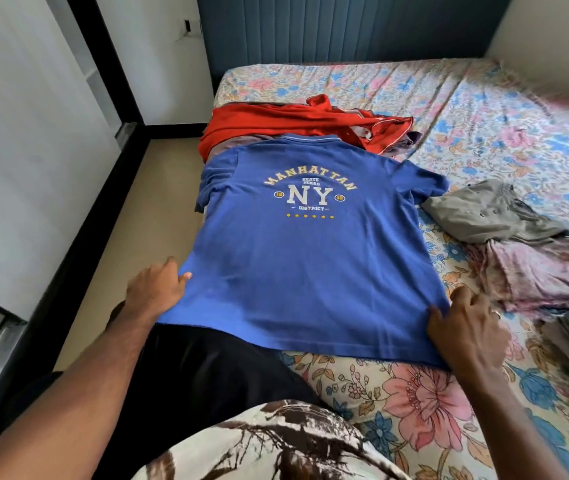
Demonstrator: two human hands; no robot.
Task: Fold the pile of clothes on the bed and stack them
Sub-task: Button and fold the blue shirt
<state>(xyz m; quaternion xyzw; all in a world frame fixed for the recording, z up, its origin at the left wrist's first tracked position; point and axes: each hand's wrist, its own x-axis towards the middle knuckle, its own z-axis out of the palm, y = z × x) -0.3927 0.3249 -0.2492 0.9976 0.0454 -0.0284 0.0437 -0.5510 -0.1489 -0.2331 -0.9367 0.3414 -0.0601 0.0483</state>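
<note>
Blue shirt: a blue polo shirt [296, 258] with "MANHATTAN NY" lettering lies spread back-up on the bed [414, 403], its hem toward the person and its left edge at the mattress side
Left hand: the left hand [156, 289] sits at the shirt's lower left corner, fingers curled at the fabric edge; a pinching grip on the cloth seems likely, though the fingertips are partly hidden
Right hand: the right hand [466, 332] rests at the lower right corner, thumb on the hem and fingers spread loosely over the bedsheet; whether its grip has closed on the cloth cannot be told
Pile: a red garment [276, 129] heads the unfolded pile behind the collar, touching the blue shirt's top edge
Stack: a grey folded garment [490, 213] and a pinkish patterned cloth [546, 275] lie to the right, near the shirt's sleeve
Step in hand: judged to be smoothing and squaring the shirt before its first fold
Doing it well: both corners should be drawn taut and level so the hem lies straight, sleeves flattened inward, and the left edge kept from slipping off the mattress
</note>
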